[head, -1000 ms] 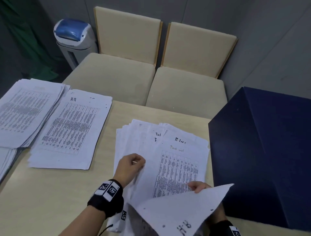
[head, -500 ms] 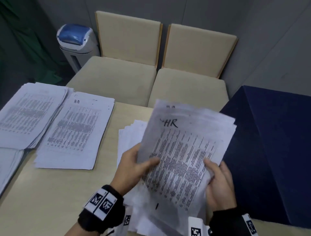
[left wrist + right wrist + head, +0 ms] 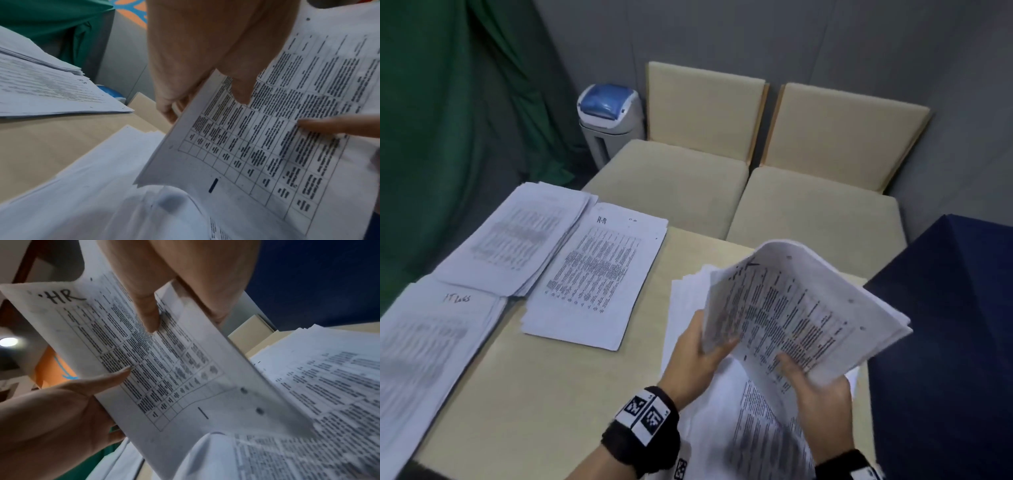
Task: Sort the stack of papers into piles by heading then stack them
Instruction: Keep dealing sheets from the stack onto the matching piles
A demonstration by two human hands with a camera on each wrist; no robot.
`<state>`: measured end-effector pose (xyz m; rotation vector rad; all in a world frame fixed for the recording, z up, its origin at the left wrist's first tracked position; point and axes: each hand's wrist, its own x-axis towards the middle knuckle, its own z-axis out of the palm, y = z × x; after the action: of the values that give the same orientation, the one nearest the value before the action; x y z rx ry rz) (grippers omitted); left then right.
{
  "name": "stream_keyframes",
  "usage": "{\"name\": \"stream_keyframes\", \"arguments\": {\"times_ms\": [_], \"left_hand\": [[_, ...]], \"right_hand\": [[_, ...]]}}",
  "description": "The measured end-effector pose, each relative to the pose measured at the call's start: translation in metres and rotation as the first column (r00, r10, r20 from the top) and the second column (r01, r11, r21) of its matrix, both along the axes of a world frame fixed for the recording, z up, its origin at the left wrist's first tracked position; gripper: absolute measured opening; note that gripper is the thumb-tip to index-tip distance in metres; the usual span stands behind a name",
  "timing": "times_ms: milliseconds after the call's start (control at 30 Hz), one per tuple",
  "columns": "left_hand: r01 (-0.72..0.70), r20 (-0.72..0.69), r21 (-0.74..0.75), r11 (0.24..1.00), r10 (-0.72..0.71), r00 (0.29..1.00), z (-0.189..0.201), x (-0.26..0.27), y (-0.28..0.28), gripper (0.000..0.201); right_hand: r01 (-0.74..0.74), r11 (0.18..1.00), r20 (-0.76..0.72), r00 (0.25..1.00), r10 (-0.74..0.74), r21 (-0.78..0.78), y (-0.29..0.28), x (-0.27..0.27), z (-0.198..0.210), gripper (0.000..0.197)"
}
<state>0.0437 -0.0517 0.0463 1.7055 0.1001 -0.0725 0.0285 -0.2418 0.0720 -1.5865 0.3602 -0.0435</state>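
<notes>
Both hands hold a bundle of printed sheets tilted in the air over the loose unsorted stack on the table. My left hand grips its left edge, thumb on top. My right hand pinches the near edge, thumb on the print. The top sheet is headed "HR" by hand. Left of the hands lies a flat pile headed "H-R". Beyond it is another pile, and an "IT" pile lies at the near left.
A light wooden table carries all the piles. A dark blue box stands at the right edge. Two beige chairs stand behind the table, with a blue-lidded bin and a green curtain to the left.
One second ago my right hand was peeling a sheet off the stack. Both hands then held the HR bundle upright; now it is tipped flatter and to the right.
</notes>
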Motion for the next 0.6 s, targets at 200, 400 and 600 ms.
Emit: {"name": "stream_keyframes", "arguments": {"times_ms": [200, 400, 600], "left_hand": [[-0.213, -0.086, -0.110, 0.971, 0.205, 0.975, -0.014, 0.001, 0.001, 0.036], [-0.476, -0.066, -0.132, 0.870, 0.471, 0.879, 0.003, -0.013, 0.055, 0.015], [-0.602, -0.095, 0.201, 0.773, 0.627, 0.773, -0.005, -0.007, 0.207, 0.017]], "right_hand": [[0.064, 0.997, -0.030, 0.998, -0.063, 0.034, 0.011, 0.009, -0.013, 0.013], [-0.166, 0.986, 0.075, 0.984, 0.164, 0.027, 0.042, 0.030, -0.007, 0.017], [-0.315, 0.941, -0.153, 0.943, 0.296, -0.124, 0.068, 0.042, -0.056, 0.017]]}}
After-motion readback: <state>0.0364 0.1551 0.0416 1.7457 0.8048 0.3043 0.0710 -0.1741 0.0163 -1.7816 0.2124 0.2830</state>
